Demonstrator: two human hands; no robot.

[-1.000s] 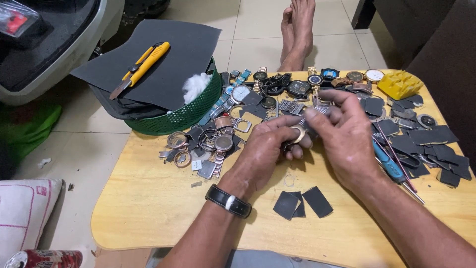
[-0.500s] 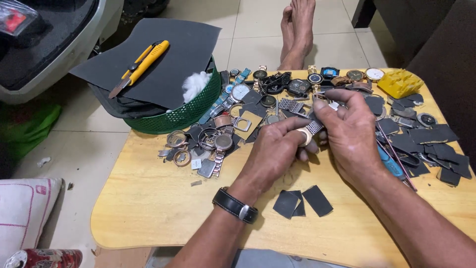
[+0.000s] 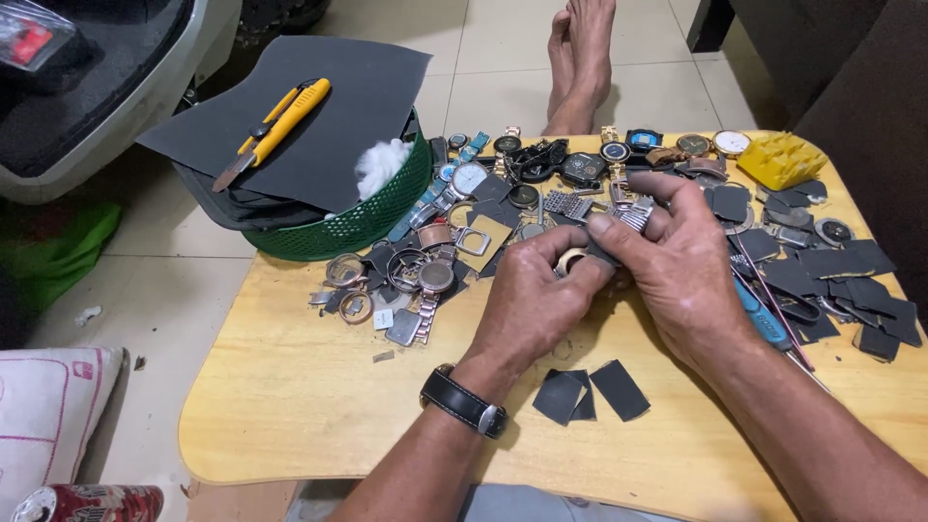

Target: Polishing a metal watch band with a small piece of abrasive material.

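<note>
- Low wooden tabletop (image 3: 290,406) on a tiled floor (image 3: 493,58); bare feet (image 3: 580,58) at far edge.
- Watch parts (image 3: 425,271) and dark sandpaper bits (image 3: 590,391) strewn across it.
- Green basket (image 3: 372,217) far left: sandpaper sheet (image 3: 338,116), yellow knife (image 3: 275,130), cotton (image 3: 379,164).
- Left hand (image 3: 532,304) and right hand (image 3: 686,261) meet mid-table, both closed on a watch case (image 3: 572,261) with metal band (image 3: 633,215).

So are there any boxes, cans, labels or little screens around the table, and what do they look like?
Drink can: on the floor at bottom left, lying down, red, black and silver.
Cushion label: small red patch on the white cushion at lower left.
Square watch screen: far edge of the wooden table, dark with a blue rim.
Round watch dial: beside the green basket, white face, silver case.
</note>
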